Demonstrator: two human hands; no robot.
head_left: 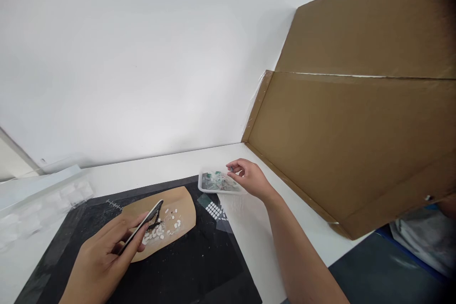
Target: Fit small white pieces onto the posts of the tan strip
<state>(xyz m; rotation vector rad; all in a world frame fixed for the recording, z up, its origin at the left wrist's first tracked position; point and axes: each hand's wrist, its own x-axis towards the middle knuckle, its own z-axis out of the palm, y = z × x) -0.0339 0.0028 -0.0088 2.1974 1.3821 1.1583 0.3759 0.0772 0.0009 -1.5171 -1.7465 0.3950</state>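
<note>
My left hand [103, 256] is closed round a thin dark flat tool [142, 228], perhaps tweezers, whose tip points at a tan oval pad [185, 209] on a black mat [199, 270]. Several small white bits [162, 230] and a dark scrap lie on the pad near the tip. My right hand [249, 178] reaches over a small clear tray [204, 187] of greenish and clear pieces, its thumb and forefinger pinched on a tiny dark piece [232, 169] above the tray's far right corner.
A sheet with a grid of small white squares [213, 210] lies beside the tray. A large cardboard panel [356, 142] leans on the right. Clear plastic packaging [39, 199] lies at the left on the white table [160, 164]. A white wall is behind.
</note>
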